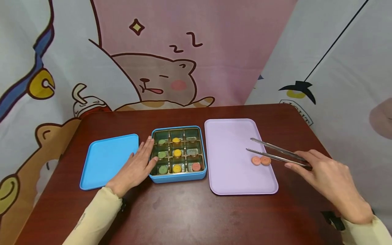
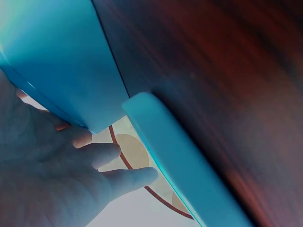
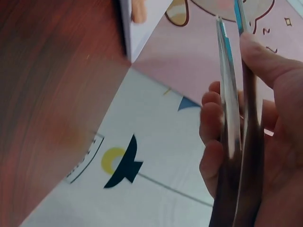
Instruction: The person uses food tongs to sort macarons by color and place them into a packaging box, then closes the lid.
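My left hand [image 1: 134,170] lies along the left side of the blue box [image 1: 180,178], its fingers extended and touching the wall; the left wrist view shows this too. Inside the box, a gold divided insert holds small round pieces: a green column [image 1: 162,154], a yellow column [image 1: 177,153], and one pink piece [image 1: 196,166] at front right. Metal tongs [image 1: 277,157] are in my right hand [image 1: 327,177], gripped between thumb and fingers. Their parted tips hover over the lilac tray [image 1: 232,177], close to two orange-pink round pieces [image 1: 256,160] lying side by side on it.
A flat blue lid [image 1: 107,163] lies left of the box, partly behind my left hand and forearm. The dark brown wooden table [image 1: 183,211] carries everything. A printed cartoon cloth [image 1: 229,51] hangs right behind the table's far edge.
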The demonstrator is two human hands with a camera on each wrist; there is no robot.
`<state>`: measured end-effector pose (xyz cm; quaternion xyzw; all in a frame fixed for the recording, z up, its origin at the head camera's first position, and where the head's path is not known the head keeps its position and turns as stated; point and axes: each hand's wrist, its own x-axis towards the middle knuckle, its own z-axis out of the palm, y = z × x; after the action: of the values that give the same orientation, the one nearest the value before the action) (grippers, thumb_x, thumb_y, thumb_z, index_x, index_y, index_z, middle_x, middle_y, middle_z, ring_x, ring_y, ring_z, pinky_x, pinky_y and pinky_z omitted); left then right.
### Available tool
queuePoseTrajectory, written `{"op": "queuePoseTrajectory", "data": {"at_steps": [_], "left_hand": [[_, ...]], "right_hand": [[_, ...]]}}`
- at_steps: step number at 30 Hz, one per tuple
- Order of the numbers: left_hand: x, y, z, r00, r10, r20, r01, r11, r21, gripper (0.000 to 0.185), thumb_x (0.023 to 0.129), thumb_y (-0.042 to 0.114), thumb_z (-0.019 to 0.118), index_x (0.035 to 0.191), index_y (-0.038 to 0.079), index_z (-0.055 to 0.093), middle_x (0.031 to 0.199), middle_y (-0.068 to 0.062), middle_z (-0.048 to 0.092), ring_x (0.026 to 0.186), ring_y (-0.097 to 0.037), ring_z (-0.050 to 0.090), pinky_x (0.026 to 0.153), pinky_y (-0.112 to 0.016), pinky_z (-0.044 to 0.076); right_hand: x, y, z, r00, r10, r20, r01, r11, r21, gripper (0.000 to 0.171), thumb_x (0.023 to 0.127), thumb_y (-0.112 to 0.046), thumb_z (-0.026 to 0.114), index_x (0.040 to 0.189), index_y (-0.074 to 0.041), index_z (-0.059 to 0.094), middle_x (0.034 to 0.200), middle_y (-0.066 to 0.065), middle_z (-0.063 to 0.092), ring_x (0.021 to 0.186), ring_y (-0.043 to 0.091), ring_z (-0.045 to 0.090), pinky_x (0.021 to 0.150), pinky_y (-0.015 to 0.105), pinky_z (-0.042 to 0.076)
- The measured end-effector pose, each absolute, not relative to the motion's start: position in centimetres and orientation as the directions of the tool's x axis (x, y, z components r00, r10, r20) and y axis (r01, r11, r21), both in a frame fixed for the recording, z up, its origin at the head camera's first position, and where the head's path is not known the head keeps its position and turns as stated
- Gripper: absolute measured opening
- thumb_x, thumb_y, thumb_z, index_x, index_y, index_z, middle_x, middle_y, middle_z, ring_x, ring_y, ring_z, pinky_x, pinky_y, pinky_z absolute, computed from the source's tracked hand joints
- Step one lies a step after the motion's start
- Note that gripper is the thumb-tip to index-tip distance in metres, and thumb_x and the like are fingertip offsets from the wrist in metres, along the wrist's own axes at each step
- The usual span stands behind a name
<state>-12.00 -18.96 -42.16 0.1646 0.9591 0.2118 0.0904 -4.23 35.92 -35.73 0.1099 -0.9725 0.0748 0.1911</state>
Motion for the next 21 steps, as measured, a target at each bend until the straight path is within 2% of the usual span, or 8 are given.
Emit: {"op": "queuePoseTrajectory", "data": {"at_steps": [8,13,21], "left_hand": [[-12.0,-18.9,-42.2,-0.93,0.353,-0.105,0.277,0.858,0.433,0.075,0.112,0.046,0.039,0.167,0.008,0.006,0.174,-0.01,-0.002,0.157,-0.043,0.009,0.114,-0.076,0.015],[-11.9,-18.9,-42.1,-0.93,0.354,-0.096,0.282,0.857,0.432,0.074,0.112,0.045,0.039,0.167,0.007,0.007,0.174,-0.011,0.0,0.157,-0.044,0.01,0.114,-0.077,0.016],[-11.9,-18.9,-41.9,-0.93,0.355,-0.095,0.284,0.859,0.426,0.073,0.112,0.044,0.038,0.167,0.007,0.006,0.174,-0.012,0.0,0.156,-0.044,0.01,0.114,-0.077,0.016]], "right_hand": [[-4.6,38.1,-35.6,-0.892,-0.261,0.369,-0.3,0.953,-0.049,0.048,0.073,-0.041,0.092,0.107,-0.012,0.076,0.082,-0.005,0.059,0.055,0.009,0.044,0.04,0.036,0.034],[-4.8,39.0,-35.4,-0.898,-0.278,0.343,-0.304,0.952,-0.025,0.051,0.072,-0.046,0.09,0.108,-0.012,0.077,0.087,-0.002,0.065,0.058,0.011,0.049,0.04,0.037,0.037],[-4.5,39.4,-35.4,-0.894,-0.321,0.313,-0.326,0.945,0.039,0.046,0.072,-0.051,0.088,0.102,-0.019,0.077,0.08,-0.01,0.06,0.059,0.012,0.052,0.039,0.038,0.037]]}}
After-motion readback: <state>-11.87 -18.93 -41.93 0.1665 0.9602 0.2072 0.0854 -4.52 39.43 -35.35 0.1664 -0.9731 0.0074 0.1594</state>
